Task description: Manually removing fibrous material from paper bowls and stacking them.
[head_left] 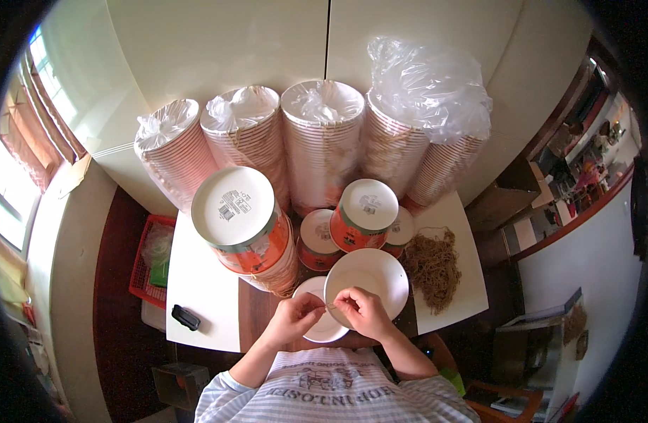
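My left hand [301,315] and my right hand [364,312] are close together in front of me, each with its fingers pinched. A thin brownish strand [329,306] seems to run between the fingertips. Under them stand two white paper tubs with open tops: a larger tub [380,275] on the right, and a smaller tub [312,287] partly behind my left hand. A tangled heap of thin brown strands [433,271] lies to the right of the larger tub.
Upside-down orange tubs with white bases, a big stack [234,206] and a smaller tub [368,201], stand behind. Several tall bagged stacks of white tubs [322,134] line the wall. A black object [186,318] rests at the table's left; a red basket [144,257] is beyond.
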Available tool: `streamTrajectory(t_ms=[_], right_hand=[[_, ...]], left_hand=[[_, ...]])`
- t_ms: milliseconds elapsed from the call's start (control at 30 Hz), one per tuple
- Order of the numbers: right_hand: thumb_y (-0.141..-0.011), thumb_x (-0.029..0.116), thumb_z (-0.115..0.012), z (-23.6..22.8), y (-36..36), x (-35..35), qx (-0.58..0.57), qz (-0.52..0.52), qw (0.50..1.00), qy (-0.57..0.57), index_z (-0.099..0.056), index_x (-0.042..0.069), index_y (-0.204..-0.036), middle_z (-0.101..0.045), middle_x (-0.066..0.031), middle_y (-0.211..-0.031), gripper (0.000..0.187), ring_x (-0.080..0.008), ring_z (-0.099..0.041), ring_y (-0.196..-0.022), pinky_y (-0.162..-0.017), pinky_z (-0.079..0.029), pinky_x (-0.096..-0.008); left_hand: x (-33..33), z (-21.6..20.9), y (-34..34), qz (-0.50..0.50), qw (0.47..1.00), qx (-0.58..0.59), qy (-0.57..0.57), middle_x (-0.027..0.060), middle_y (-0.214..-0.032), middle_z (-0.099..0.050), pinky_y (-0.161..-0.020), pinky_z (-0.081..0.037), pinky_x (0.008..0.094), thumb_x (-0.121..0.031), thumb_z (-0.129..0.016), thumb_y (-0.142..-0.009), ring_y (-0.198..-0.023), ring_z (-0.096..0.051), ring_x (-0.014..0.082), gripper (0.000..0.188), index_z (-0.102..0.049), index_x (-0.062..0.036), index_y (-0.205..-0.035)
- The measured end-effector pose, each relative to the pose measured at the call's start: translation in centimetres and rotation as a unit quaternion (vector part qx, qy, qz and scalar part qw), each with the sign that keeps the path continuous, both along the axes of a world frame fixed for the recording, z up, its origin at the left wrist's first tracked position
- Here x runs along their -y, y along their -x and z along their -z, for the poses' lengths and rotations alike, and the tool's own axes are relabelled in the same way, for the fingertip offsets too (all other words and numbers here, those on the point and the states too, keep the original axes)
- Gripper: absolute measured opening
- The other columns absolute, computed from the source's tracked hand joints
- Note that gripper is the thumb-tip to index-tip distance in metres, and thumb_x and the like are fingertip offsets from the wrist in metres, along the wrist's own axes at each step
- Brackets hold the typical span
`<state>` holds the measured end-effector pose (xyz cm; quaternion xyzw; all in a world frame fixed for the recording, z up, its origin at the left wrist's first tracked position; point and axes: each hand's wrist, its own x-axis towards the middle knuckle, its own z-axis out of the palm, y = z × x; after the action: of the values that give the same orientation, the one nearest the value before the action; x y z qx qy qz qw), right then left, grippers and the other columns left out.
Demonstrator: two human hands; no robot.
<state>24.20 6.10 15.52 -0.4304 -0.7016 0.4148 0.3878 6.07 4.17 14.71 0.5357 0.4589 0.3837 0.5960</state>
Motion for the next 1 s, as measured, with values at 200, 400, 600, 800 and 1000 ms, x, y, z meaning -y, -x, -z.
streamTrajectory(t_ms=[200, 400, 600, 800, 1000], right_hand=[[-0.078, 0.005, -0.058, 0.1, 0.0, 0.1, -0.014, 0.0, 1.0, -0.008, -0.054, 0.0, -0.08, -0.058, -0.0071, -0.072, 0.006, -0.0122, -0.055, -0.063, -0.056, -0.044, -0.0246], [-0.078, 0.004, -0.057, 0.0, 0.1, 0.2, -0.002, -0.004, 1.0, 0.009, -0.054, 0.0, -0.08, -0.058, -0.0069, -0.072, 0.005, -0.0112, -0.055, -0.063, -0.056, -0.044, -0.024], [-0.078, 0.004, -0.057, -0.1, 0.1, 0.2, 0.012, -0.002, 1.0, 0.02, -0.055, 0.0, -0.081, -0.058, -0.0075, -0.072, 0.006, -0.0115, -0.055, -0.063, -0.056, -0.044, -0.0241], [-0.078, 0.008, -0.056, -0.3, 0.1, 0.3, 0.031, -0.003, 0.999, 0.032, -0.053, 0.001, -0.082, -0.059, -0.0113, -0.075, 0.009, -0.0234, -0.059, -0.067, -0.058, -0.046, -0.0307], [-0.077, 0.003, -0.058, -0.4, 0.1, 0.5, 0.021, 0.008, 0.999, -0.036, -0.055, 0.001, -0.08, -0.058, -0.0083, -0.072, 0.005, -0.0159, -0.057, -0.063, -0.056, -0.044, -0.0266]], left_hand=[[0.0, 0.4, -0.6, -0.019, 0.995, -0.08, -0.059, 0.0069, -0.069, -0.059, -0.057, -0.046, 0.0229, -0.009, -0.058, -0.077, -0.061, -0.054, 0.008, 0.015, -0.057, 0.0028, -0.085], [0.0, 0.8, -1.3, -0.072, 0.993, -0.05, -0.079, 0.0056, -0.067, -0.058, -0.055, -0.044, 0.0214, -0.008, -0.059, -0.077, -0.059, -0.052, 0.0056, 0.012, -0.057, 0.0018, -0.084], [-0.2, 0.7, -1.2, -0.099, 0.984, -0.087, -0.121, 0.0053, -0.069, -0.057, -0.05, -0.041, 0.0199, -0.007, -0.06, -0.076, -0.056, -0.05, 0.0067, 0.01, -0.058, -0.0005, -0.083], [-0.3, -0.2, -1.0, -0.082, 0.963, -0.17, -0.194, 0.0055, -0.073, -0.059, -0.053, -0.042, 0.0215, -0.008, -0.06, -0.077, -0.063, -0.054, 0.0078, 0.012, -0.056, -0.0012, -0.085], [0.1, -1.0, -0.8, -0.013, 0.995, 0.079, 0.067, 0.0044, -0.081, -0.06, -0.062, -0.044, 0.0222, -0.009, -0.055, -0.081, -0.072, -0.054, 0.0085, 0.013, -0.053, 0.0011, -0.089]])
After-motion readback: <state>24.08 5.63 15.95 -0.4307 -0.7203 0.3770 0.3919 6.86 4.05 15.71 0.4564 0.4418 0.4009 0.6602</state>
